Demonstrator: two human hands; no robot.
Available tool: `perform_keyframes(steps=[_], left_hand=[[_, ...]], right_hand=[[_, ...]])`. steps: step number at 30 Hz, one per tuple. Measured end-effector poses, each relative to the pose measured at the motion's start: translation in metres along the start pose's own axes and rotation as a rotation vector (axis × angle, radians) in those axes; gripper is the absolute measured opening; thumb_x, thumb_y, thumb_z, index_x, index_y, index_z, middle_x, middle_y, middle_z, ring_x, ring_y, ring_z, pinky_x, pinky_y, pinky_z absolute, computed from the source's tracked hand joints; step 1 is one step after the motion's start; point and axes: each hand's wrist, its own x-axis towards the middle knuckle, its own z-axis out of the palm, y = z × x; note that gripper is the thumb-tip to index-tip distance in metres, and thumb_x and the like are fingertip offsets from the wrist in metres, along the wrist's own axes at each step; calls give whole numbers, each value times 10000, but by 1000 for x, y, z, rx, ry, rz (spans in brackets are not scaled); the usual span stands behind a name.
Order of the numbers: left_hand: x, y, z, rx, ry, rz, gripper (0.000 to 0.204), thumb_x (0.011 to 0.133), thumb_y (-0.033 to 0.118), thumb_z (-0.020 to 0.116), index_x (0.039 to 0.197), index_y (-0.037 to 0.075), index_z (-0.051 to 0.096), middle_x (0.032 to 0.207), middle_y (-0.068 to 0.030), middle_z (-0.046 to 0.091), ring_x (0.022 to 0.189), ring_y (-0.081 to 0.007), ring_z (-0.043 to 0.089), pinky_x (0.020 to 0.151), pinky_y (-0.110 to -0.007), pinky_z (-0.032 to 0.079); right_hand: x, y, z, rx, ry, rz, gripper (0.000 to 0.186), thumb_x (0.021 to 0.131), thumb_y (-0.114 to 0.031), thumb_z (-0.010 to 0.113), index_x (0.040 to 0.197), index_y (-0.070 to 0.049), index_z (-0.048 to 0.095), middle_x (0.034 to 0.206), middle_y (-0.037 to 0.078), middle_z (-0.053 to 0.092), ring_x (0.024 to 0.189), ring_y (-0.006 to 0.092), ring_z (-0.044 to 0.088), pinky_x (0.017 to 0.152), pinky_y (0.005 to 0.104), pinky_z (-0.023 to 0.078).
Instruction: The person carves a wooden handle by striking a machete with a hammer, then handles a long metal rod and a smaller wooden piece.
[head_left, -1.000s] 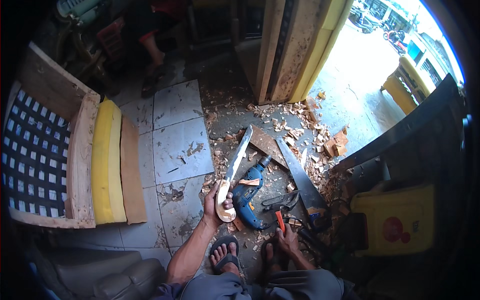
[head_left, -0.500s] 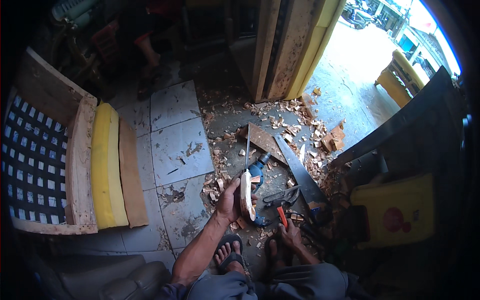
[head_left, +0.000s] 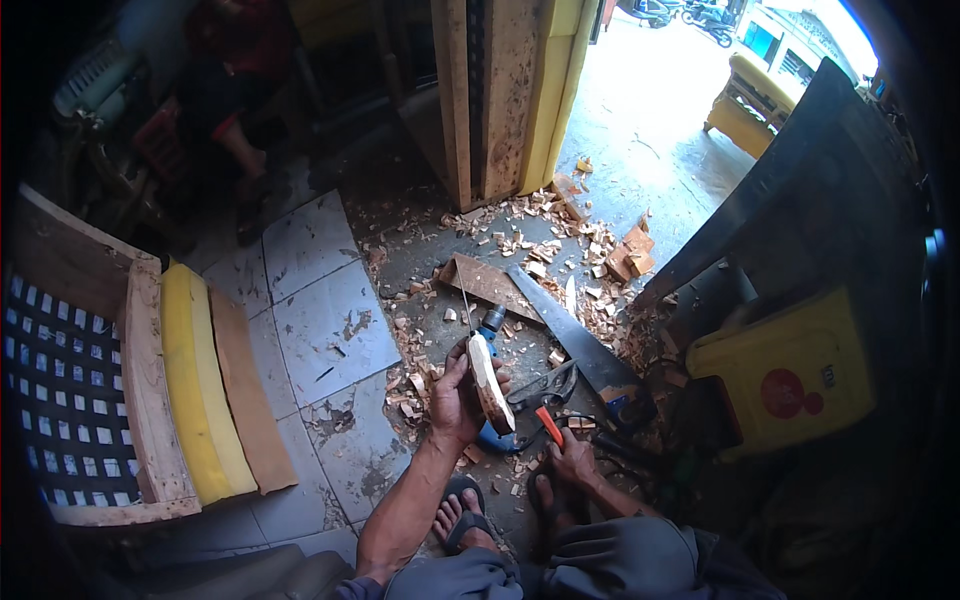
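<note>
My left hand (head_left: 455, 405) is wrapped round a pale, roughly carved wooden handle (head_left: 489, 388). A thin metal blade or rod extends from its far end. My right hand (head_left: 574, 458) is closed on an orange-handled tool (head_left: 549, 426); I cannot make out its working end against the dark things beyond. Beneath the carved handle lies a blue power drill (head_left: 492, 322), its body partly hidden by my left hand. A hand saw (head_left: 570, 335) lies on the floor beyond my hands, across one end of a flat wooden board (head_left: 490, 284).
Wood chips (head_left: 520, 240) litter the floor. A wooden frame with yellow padding (head_left: 203, 385) stands at left, and a similar upright frame (head_left: 515, 110) at the back. A yellow container (head_left: 800, 370) is at right. Another person's leg (head_left: 240, 150) shows at the far left.
The whole view has shifted. The carved handle leans further left at its far end, still in my left hand. The orange tool in my right hand has come nearer to it.
</note>
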Motion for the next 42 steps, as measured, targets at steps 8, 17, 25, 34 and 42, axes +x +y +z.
perform_keyframes(steps=[8,17,25,34,42], left_hand=[[12,9,17,48,-19,37,326,1081,282,459,1385,163,459,1096,-180,620,915,-293,668,819,-419,612],[17,7,32,17,6,28,309,1077,278,473,1363,165,450,1066,-180,647,935,-319,694,810,-459,619],[22,13,33,-12,11,46,292,1072,285,488,1320,130,507,1051,-186,653,914,-312,688,801,-431,629],[28,20,40,-9,-33,43,285,1068,292,492,1275,103,543,1019,-164,665,907,-292,706,793,-408,641],[29,22,42,-43,-28,39,295,1072,292,474,1267,91,567,1023,-171,670,913,-291,711,788,-403,644]], right_hand=[[1,1,1,-13,-2,4,373,937,-433,636,1060,-87,568,920,296,684,926,510,654,807,563,512],[-1,-1,0,-14,2,17,381,938,-437,637,1068,-84,575,916,288,691,934,507,659,825,568,518],[0,1,1,-35,4,3,387,943,-439,633,1075,-80,572,909,282,697,927,509,661,822,567,525],[1,3,2,-9,18,-11,370,943,-424,635,1072,-82,575,908,275,698,934,502,662,821,565,524],[-1,1,2,-5,21,-13,358,938,-418,641,1056,-86,577,886,269,694,911,496,666,801,564,525]])
